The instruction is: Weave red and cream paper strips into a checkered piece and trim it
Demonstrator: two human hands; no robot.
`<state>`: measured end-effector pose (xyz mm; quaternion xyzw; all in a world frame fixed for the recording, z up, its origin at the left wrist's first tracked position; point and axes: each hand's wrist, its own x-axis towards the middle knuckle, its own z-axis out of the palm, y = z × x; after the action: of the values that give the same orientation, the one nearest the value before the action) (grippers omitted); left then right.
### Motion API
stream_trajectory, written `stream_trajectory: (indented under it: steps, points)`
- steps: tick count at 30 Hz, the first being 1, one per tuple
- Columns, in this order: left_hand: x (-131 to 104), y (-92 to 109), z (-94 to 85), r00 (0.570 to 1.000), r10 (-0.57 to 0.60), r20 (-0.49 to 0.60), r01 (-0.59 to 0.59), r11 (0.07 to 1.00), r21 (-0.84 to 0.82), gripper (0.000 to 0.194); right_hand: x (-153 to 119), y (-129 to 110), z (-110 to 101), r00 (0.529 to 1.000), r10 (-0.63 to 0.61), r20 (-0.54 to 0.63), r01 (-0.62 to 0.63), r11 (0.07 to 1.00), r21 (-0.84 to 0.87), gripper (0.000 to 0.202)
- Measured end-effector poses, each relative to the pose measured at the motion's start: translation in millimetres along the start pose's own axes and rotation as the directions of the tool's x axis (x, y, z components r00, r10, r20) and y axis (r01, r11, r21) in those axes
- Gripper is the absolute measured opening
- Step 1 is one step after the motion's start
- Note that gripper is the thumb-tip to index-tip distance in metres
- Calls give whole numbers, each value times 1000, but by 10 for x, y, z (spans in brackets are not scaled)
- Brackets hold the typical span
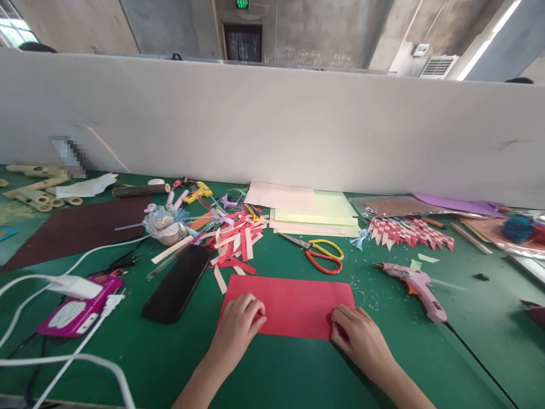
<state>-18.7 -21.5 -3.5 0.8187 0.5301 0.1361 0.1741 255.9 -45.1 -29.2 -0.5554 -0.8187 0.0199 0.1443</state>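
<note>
A red sheet of paper lies flat on the green table in front of me. My left hand rests on its lower left part, fingers curled and closed at the near edge. My right hand pinches the lower right corner, thumb and fingers together. Just beyond the sheet lie scissors with yellow and red handles, blades partly apart. To the upper left is a pile of red and pale pink paper strips.
A black phone lies left, beside a magenta power strip with white cables. A pink glue gun trails its cord at right. Stacked pale paper, a red-and-white woven paper piece and bamboo pieces sit near the white partition.
</note>
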Motion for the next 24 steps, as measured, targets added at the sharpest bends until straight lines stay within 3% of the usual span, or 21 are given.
stream_trajectory:
  steps: [8, 13, 18, 21, 24]
  points:
    - [-8, 9, 13, 999, 39, -19, -38, 998, 45, 11, -239, 331, -68, 998, 53, 25, -50, 992, -115, 18]
    - [-20, 110, -9, 988, 150, -18, -143, 964, 223, 20, -278, 378, -247, 991, 120, -51, -130, 944, -304, 24]
    - [-74, 172, 49, 938, 336, 88, -340, 838, 427, 42, -141, 12, -401, 980, -13, -200, -45, 957, -286, 30]
    - [-147, 201, 105, 951, 293, 93, -304, 853, 424, 35, -58, -274, -383, 987, -68, -143, 37, 977, -209, 42]
    - [-219, 249, 149, 955, 287, 74, -292, 870, 396, 41, -12, -503, -256, 982, -189, 13, 189, 979, -81, 59]
